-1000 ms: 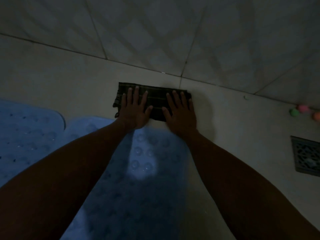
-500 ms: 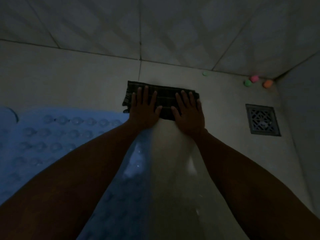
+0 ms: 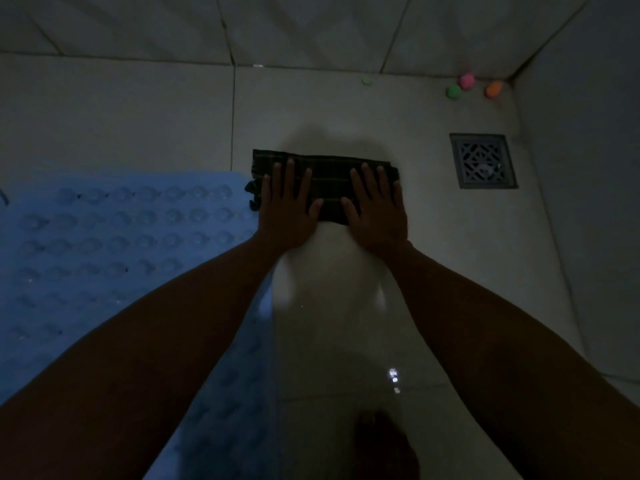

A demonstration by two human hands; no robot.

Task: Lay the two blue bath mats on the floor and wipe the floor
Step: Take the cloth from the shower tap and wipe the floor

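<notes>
- head view: my left hand point(image 3: 285, 209) lies flat with the fingers spread wide, pressing the left half of the folded dark cloth point(image 3: 325, 183) onto the floor point(image 3: 346, 109); it grips nothing, it only bears down
- my right hand point(image 3: 377, 211) is the same, palm down and fingers fanned on the right half of the cloth; the two thumbs nearly meet over the cloth's near edge
- the cloth sits on bare tile just past the far right corner of the blue mat point(image 3: 114, 237); its left end with the little tassels is just beside that corner, touching or not i cannot tell in this dim light
- only one mat shows for certain here, flat on the floor at my left with its rows of bumps up; a second one i cannot make out, so i judge the laying done or nearly so and the wiping as the step in hand
- to wipe well i think i should keep both palms even so the cloth stays folded and does not bunch; push in straight overlapping lanes along the mat's edge
- the drain point(image 3: 483, 161) lies near on the right, so working toward it seems sensible
- the small coloured bits point(image 3: 465, 84) in the far corner could get swept along; i would stop short of them or lift them first
</notes>
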